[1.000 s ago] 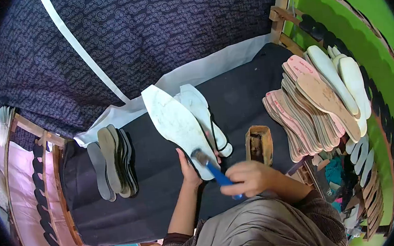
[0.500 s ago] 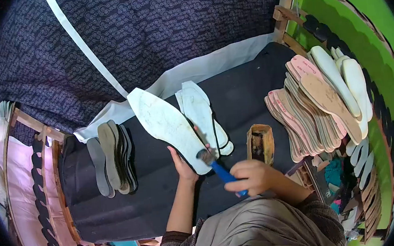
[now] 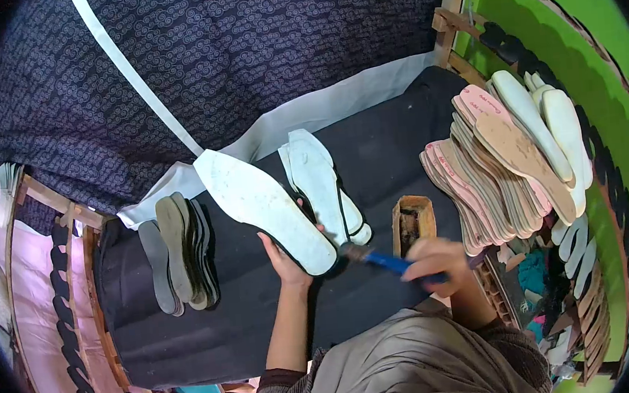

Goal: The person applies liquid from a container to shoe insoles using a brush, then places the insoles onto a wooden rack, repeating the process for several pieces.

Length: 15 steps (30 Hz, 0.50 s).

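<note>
A white insole [image 3: 255, 198] rests in my left hand [image 3: 288, 262], which grips it from below near the heel end. The thumb shows on the near side and fingertips on the far side. My right hand [image 3: 438, 264] is closed round the blue handle of a brush [image 3: 387, 260]. Its dark head lies just right of the insole's heel, apart from it or barely touching; motion blurs it. Behind the held insole, several white insoles [image 3: 314, 174] with dark edges lie on the black-covered table [image 3: 371, 154]. A narrow wooden box [image 3: 424, 214] with a dark, stained inside stands near my right hand.
Grey and black insoles [image 3: 175, 246] lie stacked at the left. Pink and tan insoles [image 3: 492, 173] pile up at the right, with white insoles [image 3: 567, 133] beside them. Wooden racks [image 3: 63, 207] hung with dark pieces flank the table. A patterned dark cloth [image 3: 264, 44] hangs behind.
My right hand has moved right with the brush, whose head was on the insole's heel and is now beside it. The held insole has shifted slightly down and tilted a little.
</note>
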Available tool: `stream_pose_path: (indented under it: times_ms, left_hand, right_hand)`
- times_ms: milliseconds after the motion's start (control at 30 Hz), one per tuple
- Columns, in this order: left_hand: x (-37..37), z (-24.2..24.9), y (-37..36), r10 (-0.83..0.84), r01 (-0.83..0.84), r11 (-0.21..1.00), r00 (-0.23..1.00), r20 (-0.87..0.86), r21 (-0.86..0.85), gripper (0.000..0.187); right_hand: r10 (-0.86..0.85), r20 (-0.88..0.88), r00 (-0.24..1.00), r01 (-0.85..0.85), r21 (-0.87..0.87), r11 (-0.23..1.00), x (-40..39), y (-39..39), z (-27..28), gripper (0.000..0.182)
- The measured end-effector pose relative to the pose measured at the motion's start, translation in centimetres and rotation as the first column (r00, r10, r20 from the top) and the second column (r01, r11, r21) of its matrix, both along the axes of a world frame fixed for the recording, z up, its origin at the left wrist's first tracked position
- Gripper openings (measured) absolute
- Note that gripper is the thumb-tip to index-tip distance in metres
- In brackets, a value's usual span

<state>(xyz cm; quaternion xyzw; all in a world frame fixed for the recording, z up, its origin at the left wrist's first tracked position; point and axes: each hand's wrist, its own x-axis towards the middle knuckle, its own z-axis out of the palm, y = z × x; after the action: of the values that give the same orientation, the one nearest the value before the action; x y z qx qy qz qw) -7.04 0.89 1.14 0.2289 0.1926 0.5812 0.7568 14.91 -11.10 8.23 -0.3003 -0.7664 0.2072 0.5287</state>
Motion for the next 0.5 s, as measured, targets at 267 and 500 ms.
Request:
stream_pose_path:
  times_ms: [267,500]
  left_hand:
    - [0.6,-0.9,0.1,-0.026,0.025,1.0,0.998,0.052,0.012,0.068]
    - [1.7,0.3,-1.4,-0.097,0.098,0.995,0.995,0.02,-0.033,0.065]
  right_hand:
    - [-0.582,0.154,0.798,0.579,0.07,0.812,1.9,-3.9,0.6,0.028]
    - [-0.599,0.365,0.713,0.653,-0.035,0.756,0.2,-4.7,-3.0,0.036]
